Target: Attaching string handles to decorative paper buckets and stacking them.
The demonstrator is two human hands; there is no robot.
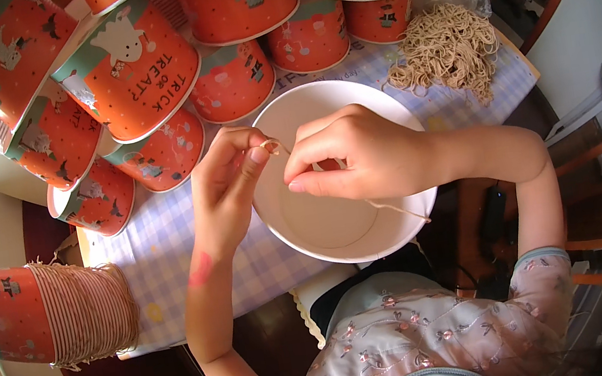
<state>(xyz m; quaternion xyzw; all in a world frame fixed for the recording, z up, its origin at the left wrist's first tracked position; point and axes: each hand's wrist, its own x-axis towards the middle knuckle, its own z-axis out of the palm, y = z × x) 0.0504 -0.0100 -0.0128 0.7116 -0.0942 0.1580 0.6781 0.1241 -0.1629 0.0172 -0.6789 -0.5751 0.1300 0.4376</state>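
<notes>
Both hands over a white paper cup (338, 221), each grip pinched shut on a thin tan string (272, 145). Left hand (227, 192) nipping the string's looped end between thumb and forefinger at the cup's near rim; right hand (359, 155) closed on the same strand just beside it, fingers curled over the cup's mouth. Rest of the string trailing under the right grip, across the cup's inside and out over its lower rim (399, 212).

Likely trouble: fine, smooth string slipping from either pinch; a hard tug tipping the light cup, tilted at the tabletop (191, 237) edge, into the lap; the loose tail snagging on the rim.

Cup: smooth matte card, round, tapered, plain inside. Beyond the grips, orange printed cups (132, 69) stacked on their sides, glossy. Far right of them, a tangled heap of the same tan strings (448, 46), fibrous. Left, a ribbed nested stack (60, 309). Checked lilac cloth under everything.
</notes>
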